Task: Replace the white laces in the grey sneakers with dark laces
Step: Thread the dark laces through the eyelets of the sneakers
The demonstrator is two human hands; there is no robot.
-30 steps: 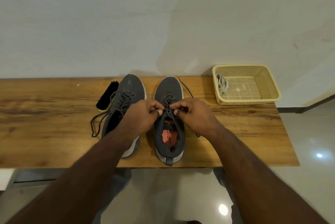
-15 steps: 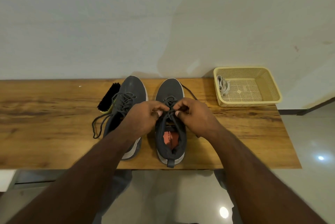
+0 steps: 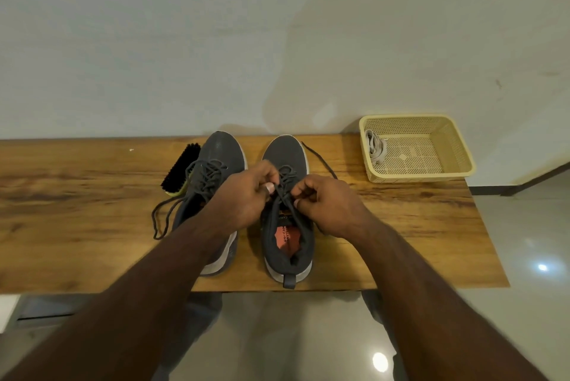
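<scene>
- Over the last second both hands have barely shifted: the left hand (image 3: pixel 246 195) and right hand (image 3: pixel 327 204) stay pinching the dark lace (image 3: pixel 285 192) above the tongue of the right sneaker (image 3: pixel 288 226), so the upper rows are likely still being worked.
- Left of that sneaker, the left sneaker (image 3: pixel 212 183) already carries dark lacing, with a brush (image 3: pixel 177 172) beyond it.
- Right of it, white laces (image 3: pixel 374 149) lie in the basket (image 3: pixel 431 175) on the bench (image 3: pixel 77 226).
- The hands hide the top eyelets.
</scene>
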